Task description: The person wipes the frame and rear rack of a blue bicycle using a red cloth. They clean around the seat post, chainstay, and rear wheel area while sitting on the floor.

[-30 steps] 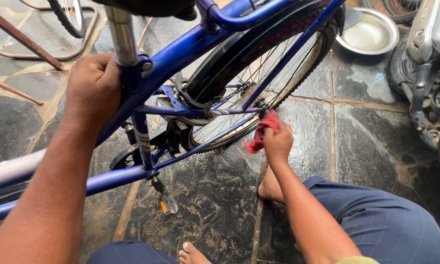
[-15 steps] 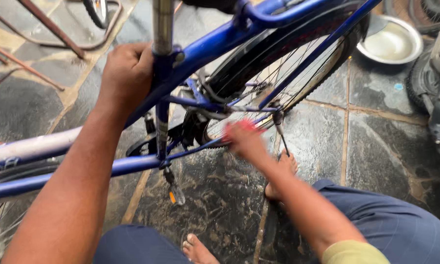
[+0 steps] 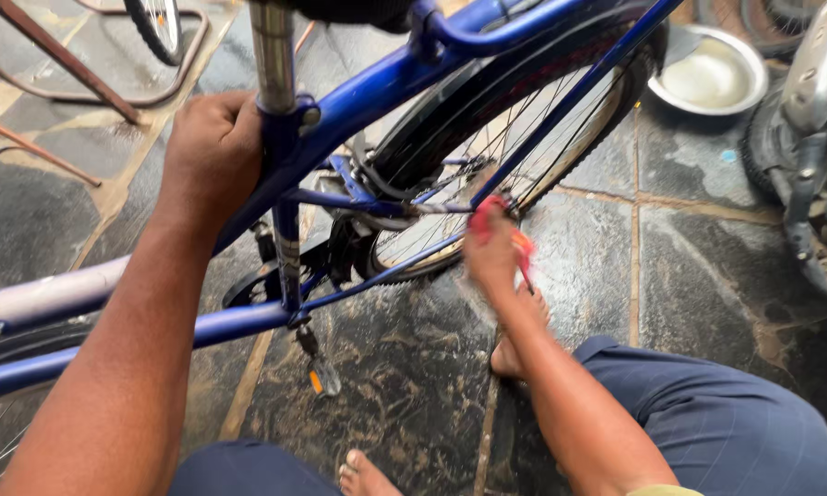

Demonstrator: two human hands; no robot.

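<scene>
Right hand (image 3: pixel 492 250) with red rag (image 3: pixel 522 246) has shifted down the blue bicycle frame (image 3: pixel 376 87).

Glossy blue-painted metal bicycle frame (image 3: pixel 376 87), bright chromed seat post (image 3: pixel 274 50), matt black rubber tyre (image 3: pixel 514 73), red cloth (image 3: pixel 521 246) beside frame, dull steel bowl (image 3: pixel 703 103), rough dark stone floor (image 3: pixel 413 377) beneath.

The right hand (image 3: pixel 492 253) is motion-blurred, so its grip on the small red tool (image 3: pixel 522 250) cannot be made out. The blue steel bicycle frame (image 3: pixel 367 92) runs off the picture at nine and twelve o'clock, its saddle cut away. At three o'clock, the grey metal machine (image 3: pixel 813 110) is cropped.
</scene>
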